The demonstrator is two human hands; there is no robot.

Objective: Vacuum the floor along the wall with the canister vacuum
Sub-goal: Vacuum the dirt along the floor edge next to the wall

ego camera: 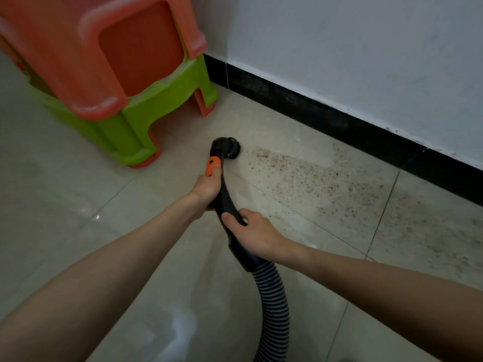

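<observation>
The black wand point(224, 189) of the canister vacuum is held in both hands, and its round nozzle point(226, 148) is set down on the tiled floor point(78, 199), just ahead of the forward grip. That forward grip is the left hand point(206, 188), curled round the wand with the thumb laid on the orange slider point(213, 165). The rear grip is the right hand point(252, 235), closed round the wand just above where the ribbed hose point(271, 304) begins; the hose is seen trailing back and down, out of view. The canister itself is not in view.

A broad band of dark grit point(334, 184) is spread over the tiles to the right of both grips, running along the black skirting point(326, 118) under the white wall point(366, 61). Only its near end is met by the nozzle, so most of the work appears not yet done.

Risks from here, as judged: with so small a nozzle, strips of grit could be missed between passes, above all tight against the skirting. The slider could be nudged by the thumb resting on it, and suction might be changed, though its function cannot be told. The stacked plastic stools point(112, 82), just left of the nozzle, could be knocked by a wide swing. The hose behind the rear grip could be pulled taut or kinked as the wand is carried rightward.
</observation>
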